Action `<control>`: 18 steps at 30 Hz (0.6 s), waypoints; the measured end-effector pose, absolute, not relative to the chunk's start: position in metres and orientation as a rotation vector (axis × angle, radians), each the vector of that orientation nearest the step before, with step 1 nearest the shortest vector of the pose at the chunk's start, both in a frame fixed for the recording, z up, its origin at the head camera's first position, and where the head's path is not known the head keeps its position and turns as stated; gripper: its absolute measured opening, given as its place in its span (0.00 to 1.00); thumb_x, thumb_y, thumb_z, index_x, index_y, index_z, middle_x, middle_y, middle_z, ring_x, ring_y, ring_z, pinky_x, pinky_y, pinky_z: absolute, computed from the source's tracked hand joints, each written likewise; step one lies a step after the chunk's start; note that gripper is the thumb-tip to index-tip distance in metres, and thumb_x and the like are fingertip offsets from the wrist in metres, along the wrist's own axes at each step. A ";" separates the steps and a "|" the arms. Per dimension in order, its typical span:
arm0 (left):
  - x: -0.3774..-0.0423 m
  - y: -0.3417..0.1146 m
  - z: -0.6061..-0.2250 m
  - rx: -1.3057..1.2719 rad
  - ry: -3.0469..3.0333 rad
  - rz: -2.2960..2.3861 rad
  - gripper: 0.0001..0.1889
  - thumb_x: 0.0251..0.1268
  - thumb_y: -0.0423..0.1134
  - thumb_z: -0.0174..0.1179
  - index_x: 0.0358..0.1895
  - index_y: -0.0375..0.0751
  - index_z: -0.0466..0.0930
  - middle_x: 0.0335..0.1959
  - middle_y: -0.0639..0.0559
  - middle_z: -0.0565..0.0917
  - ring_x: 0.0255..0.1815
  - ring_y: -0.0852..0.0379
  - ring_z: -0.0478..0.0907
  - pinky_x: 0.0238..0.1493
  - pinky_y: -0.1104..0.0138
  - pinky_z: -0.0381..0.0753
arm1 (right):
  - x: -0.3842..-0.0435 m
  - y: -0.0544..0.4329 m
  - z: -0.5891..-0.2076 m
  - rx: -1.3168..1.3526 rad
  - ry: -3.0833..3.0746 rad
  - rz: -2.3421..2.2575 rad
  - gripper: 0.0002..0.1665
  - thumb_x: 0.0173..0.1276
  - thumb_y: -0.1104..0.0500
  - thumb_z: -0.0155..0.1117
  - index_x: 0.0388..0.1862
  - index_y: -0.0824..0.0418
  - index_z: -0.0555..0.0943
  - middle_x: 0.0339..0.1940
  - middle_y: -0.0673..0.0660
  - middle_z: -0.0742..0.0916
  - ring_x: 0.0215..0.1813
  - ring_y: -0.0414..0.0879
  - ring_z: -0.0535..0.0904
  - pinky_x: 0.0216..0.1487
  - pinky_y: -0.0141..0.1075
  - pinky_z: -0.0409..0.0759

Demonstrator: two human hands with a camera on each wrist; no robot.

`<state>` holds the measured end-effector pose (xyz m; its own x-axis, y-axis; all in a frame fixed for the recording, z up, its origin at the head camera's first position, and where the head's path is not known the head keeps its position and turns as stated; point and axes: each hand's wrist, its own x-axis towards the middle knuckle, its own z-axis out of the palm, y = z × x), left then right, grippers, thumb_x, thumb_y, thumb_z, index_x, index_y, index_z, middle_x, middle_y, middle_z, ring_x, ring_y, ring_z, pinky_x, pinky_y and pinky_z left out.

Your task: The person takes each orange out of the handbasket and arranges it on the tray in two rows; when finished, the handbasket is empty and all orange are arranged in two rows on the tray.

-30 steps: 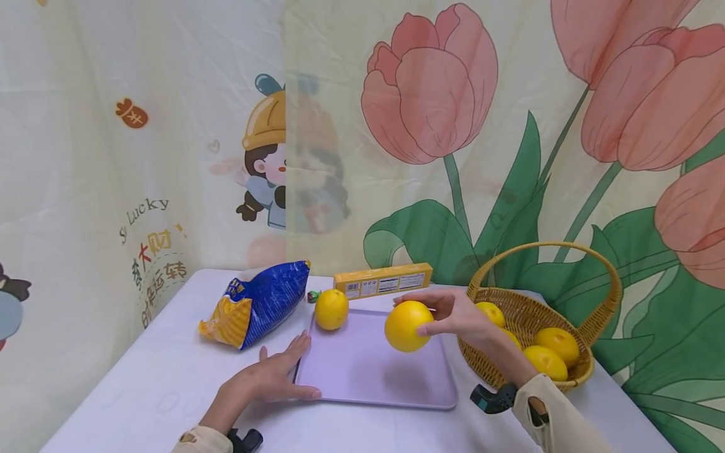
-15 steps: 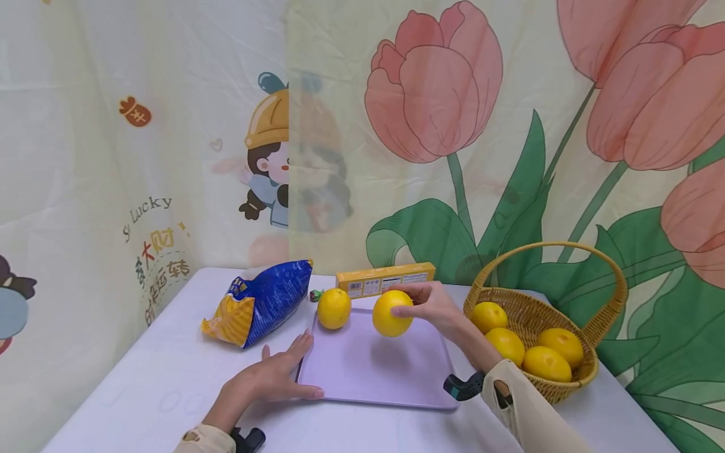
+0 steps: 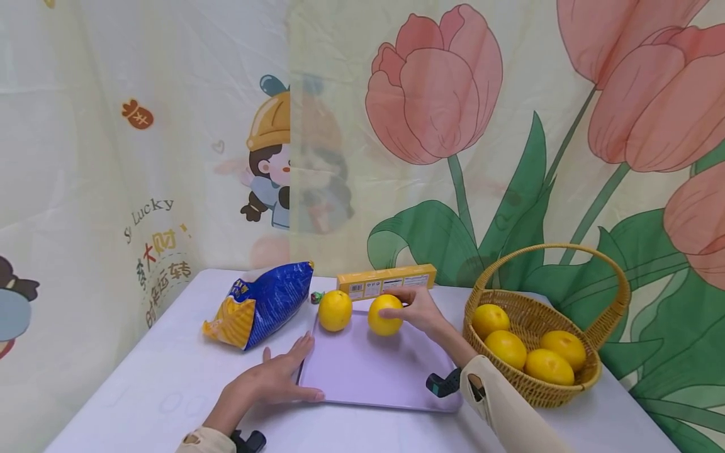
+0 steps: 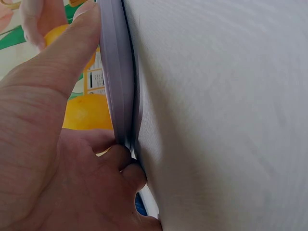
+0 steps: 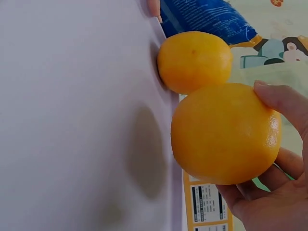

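My right hand [image 3: 418,309] grips a round yellow-orange citrus fruit, an orange [image 3: 386,316], between thumb and fingers. In the right wrist view this held orange [image 5: 225,134] hangs above the tray, its shadow on the surface below. A second orange [image 3: 335,311] rests at the tray's far left corner, just left of the held one. The pale purple tray [image 3: 374,377] lies flat on the table. At its left edge my left hand [image 3: 269,379] rests with fingers spread, the thumb touching the front rim. The left wrist view shows the thumb [image 4: 53,62] along the tray's rim.
To the right stands a wicker basket [image 3: 589,371] with a tall handle, several oranges inside. A blue and yellow snack bag [image 3: 277,302] lies at the back left. Behind the tray are a long yellow box [image 3: 387,280] and a small wrapped candy [image 3: 316,297].
My right hand has carried the orange leftward and lower over the tray, close to the orange resting there. The left hand has stayed at the tray's edge.
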<state>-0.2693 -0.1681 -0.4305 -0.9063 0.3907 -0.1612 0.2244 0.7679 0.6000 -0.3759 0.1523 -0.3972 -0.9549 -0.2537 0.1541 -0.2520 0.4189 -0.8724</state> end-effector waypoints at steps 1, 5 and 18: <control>-0.270 -0.168 -0.431 0.477 2.684 0.862 0.64 0.58 0.67 0.77 0.87 0.34 0.52 0.89 0.34 0.48 0.88 0.31 0.49 0.77 0.23 0.27 | -0.377 0.151 -0.398 -0.461 2.649 -1.625 0.33 0.64 0.58 0.84 0.66 0.69 0.85 0.57 0.61 0.92 0.49 0.49 0.85 0.51 0.32 0.86; -0.272 -0.169 -0.435 0.486 2.677 0.868 0.67 0.56 0.71 0.76 0.87 0.34 0.51 0.89 0.33 0.48 0.88 0.29 0.48 0.77 0.23 0.25 | -0.380 0.149 -0.400 -0.445 2.653 -1.616 0.33 0.63 0.58 0.84 0.65 0.69 0.86 0.57 0.61 0.92 0.50 0.49 0.85 0.54 0.35 0.86; -0.273 -0.171 -0.439 0.472 2.691 0.865 0.66 0.56 0.73 0.74 0.88 0.37 0.52 0.90 0.38 0.49 0.88 0.33 0.49 0.78 0.24 0.27 | -0.390 0.144 -0.412 -0.417 2.707 -1.567 0.31 0.63 0.60 0.85 0.64 0.67 0.87 0.58 0.59 0.92 0.53 0.51 0.85 0.64 0.46 0.85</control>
